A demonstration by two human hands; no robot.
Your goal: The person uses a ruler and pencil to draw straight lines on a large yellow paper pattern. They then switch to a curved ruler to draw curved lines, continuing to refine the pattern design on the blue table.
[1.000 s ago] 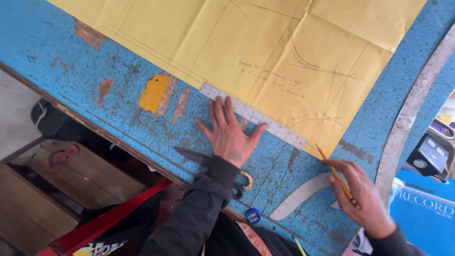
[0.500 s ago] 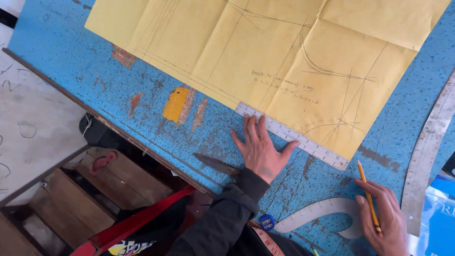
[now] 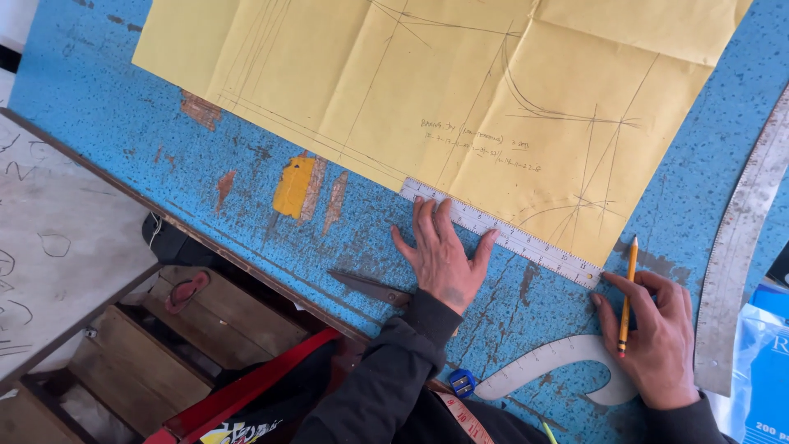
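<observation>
Your left hand [image 3: 444, 261] lies open, flat on the stiff, thin ruler [image 3: 503, 233] along the paper's [image 3: 427, 90] lower edge on the table [image 3: 115, 131]; right hand [image 3: 653, 341] pinches a light pencil [image 3: 627, 294] mid-shaft.

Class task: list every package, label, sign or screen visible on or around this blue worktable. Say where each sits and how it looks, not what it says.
Blue package: far right edge, beyond the right hand, blue with white lettering, partly under clear wrap.
Printed patch: bottom edge, yellow, white and black on dark cloth.
No screens or signs.
</observation>
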